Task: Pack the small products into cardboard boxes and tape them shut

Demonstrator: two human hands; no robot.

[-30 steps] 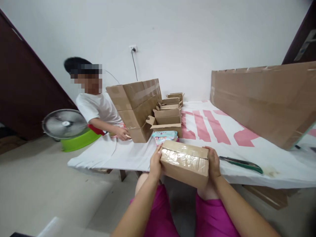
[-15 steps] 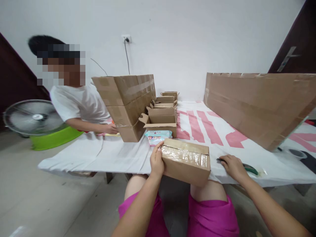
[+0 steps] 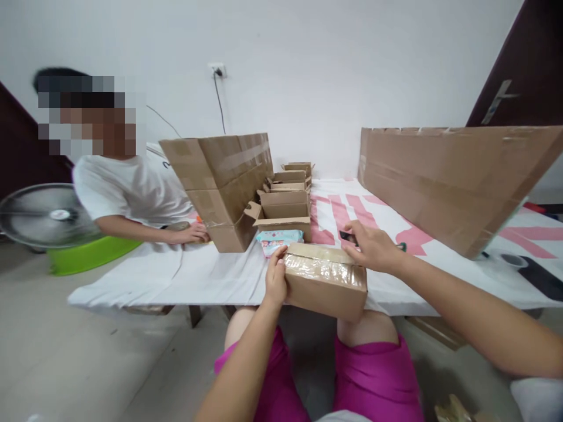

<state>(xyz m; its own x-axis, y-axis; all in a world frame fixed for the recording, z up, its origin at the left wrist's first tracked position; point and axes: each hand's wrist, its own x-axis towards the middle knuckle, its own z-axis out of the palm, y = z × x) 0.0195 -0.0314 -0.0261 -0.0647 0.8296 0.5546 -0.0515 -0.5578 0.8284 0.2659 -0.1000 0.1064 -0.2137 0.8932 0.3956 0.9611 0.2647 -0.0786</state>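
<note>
A small taped cardboard box [image 3: 325, 286] rests on my knees at the near edge of the low table [image 3: 176, 275]. My left hand [image 3: 275, 280] grips its left end, fingers curled over the top edge. My right hand [image 3: 369, 246] hovers over the box's right top, closed round a dark-tipped tool with a green handle [image 3: 349, 237]. Just behind the box lies a pale blue packet [image 3: 278, 237].
Another person in a white shirt [image 3: 132, 187] sits at the table's left, a hand beside a stack of flat cartons [image 3: 224, 176]. Several open small boxes [image 3: 284, 208] line the middle. A big cardboard sheet [image 3: 453, 176] leans at right. A fan [image 3: 44, 214] stands at left.
My right hand let go of the box, reached right to the green-handled tool on the table, picked it up and brought it back over the box. The left hand kept its hold.
</note>
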